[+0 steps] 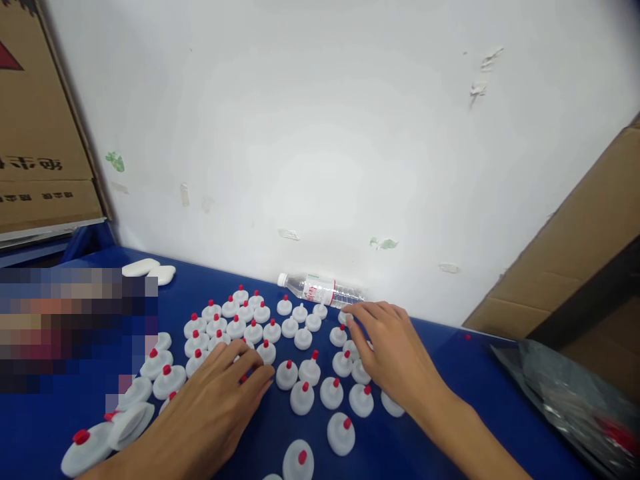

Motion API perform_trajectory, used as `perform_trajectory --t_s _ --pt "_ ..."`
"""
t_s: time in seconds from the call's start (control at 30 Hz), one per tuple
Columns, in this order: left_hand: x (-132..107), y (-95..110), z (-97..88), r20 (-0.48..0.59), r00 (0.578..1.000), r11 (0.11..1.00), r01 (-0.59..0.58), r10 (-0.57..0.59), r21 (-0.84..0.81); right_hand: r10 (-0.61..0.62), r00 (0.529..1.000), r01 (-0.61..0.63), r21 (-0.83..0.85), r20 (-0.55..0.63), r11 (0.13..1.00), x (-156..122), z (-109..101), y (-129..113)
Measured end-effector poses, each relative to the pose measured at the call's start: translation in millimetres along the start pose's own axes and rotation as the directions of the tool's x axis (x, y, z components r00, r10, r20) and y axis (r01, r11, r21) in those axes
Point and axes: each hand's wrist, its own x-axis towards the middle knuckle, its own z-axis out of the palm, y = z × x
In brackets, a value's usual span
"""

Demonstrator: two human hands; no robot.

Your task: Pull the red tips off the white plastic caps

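1. Handling: The white caps (341,435) appeared to be thin moulded plastic and were judged light, fairly stiff and unlikely to break. Their smooth domes were judged apt to slide or roll if pressed off-centre. The best hold was judged to be opposite sides of the rim, or the short neck below the red tips (347,423).
2. Direction: Most caps lay flat, disc down, with the neck as axis, roughly upright and tip upward. Several toward the far edge showed a bare white neck. Near the left near corner, a tilted cap (131,425) leaned among its neighbours.
3. Location: The caps were spread over the middle of the blue tabletop (465,373), denser left of centre, loosely spaced toward the near edge.
4. Left hand (220,393): This grip was curled low over the dense group, a red tip showing between the fingers. Whether it held a cap could not be told.
5. Right hand (387,343): Thumb and forefinger stood narrow at a far cap (343,318); whether they had closed on it could not be told.
6. Surroundings: A clear bottle (320,291) lay along the far edge against the wall (320,133), its lid pointing left. A plastic bag (575,400) lay toward the right edge.
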Motion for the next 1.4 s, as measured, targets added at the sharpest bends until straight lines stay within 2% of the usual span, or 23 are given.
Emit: perform_trajectory --t_s 0.07,0.17,0.4,0.57,0.7,0.87,1.0,1.1,1.17,1.27,1.4 --pt "1.1 0.3 0.0 -0.007 1.0 1.0 -0.006 0.006 -0.015 0.054 0.996 -0.056 0.031 0.066 0.998 -0.4 6.9 9.1" --pt "1.8 2.0 1.2 -0.01 1.0 0.999 -0.009 0.009 -0.036 0.061 0.983 -0.074 0.069 0.176 0.995 -1.7 15.4 17.0" --pt "-1.0 -1.2 -0.1 0.012 1.0 0.993 0.027 -0.026 -0.114 0.048 0.947 -0.079 0.087 0.317 0.993 -2.3 14.3 13.5" --pt "0.4 0.8 0.1 -0.022 0.999 0.988 0.021 -0.025 -0.152 0.061 0.945 -0.088 0.072 0.321 0.994 -0.4 6.6 12.1" --pt "5.8 5.5 -4.1 -0.064 0.998 0.978 -0.004 -0.01 -0.21 0.094 0.946 -0.114 0.047 0.311 0.992 -0.6 9.4 13.2" --pt "17.7 9.9 -16.3 -0.203 0.978 0.986 -0.083 0.052 -0.147 0.07 0.947 -0.097 0.072 0.312 0.993 -2.7 16.3 15.4" --pt "21.2 8.3 -21.0 -0.273 0.959 0.988 -0.107 0.072 -0.115 -0.004 0.979 -0.016 0.097 0.205 0.995 -0.8 8.9 15.3" --pt "18.2 4.6 -18.9 -0.262 0.964 0.982 -0.081 0.034 -0.17 -0.067 0.997 0.062 0.093 0.049 0.994 1.7 -0.4 14.4" --pt "15.3 1.8 -16.9 -0.258 0.966 0.98 -0.072 0.023 -0.184 -0.13 0.99 0.134 0.074 -0.055 0.988 2.5 -5.1 11.4" --pt "11.8 -1.5 -15.1 -0.265 0.963 0.981 -0.086 0.037 -0.176 -0.27 0.949 0.279 0.035 -0.166 0.96 1.4 -7.9 -0.2" --pt "8.2 -4.2 -13.1 -0.253 0.967 0.973 -0.085 0.028 -0.214 -0.464 0.852 0.481 0.015 -0.241 0.876 -3.3 -7.6 -27.6"
